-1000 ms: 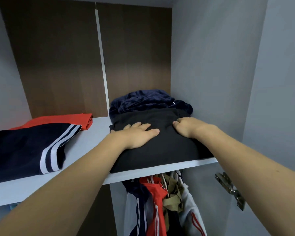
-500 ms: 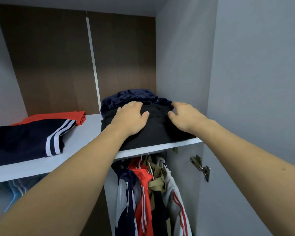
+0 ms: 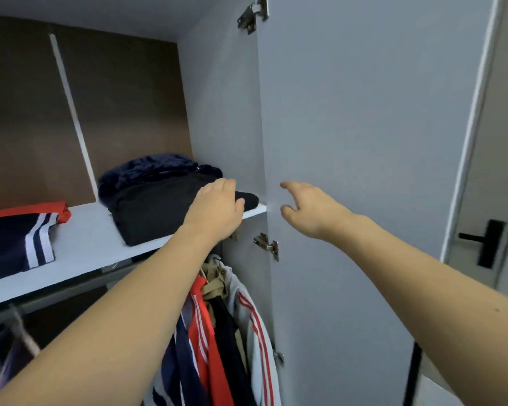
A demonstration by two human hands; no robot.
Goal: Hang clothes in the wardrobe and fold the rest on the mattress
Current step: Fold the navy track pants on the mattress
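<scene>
Folded black garment (image 3: 159,212) lies on the wardrobe shelf (image 3: 82,244), hard against the right wall, its long side running front to back, a crumpled navy piece (image 3: 153,171) behind it. The left hand (image 3: 214,209) rests on its right front corner with relaxed fingers, gripping nothing. The right hand (image 3: 308,209) hangs open and empty off to the right, before the open door (image 3: 364,142), so the left is plainly nearer.
</scene>
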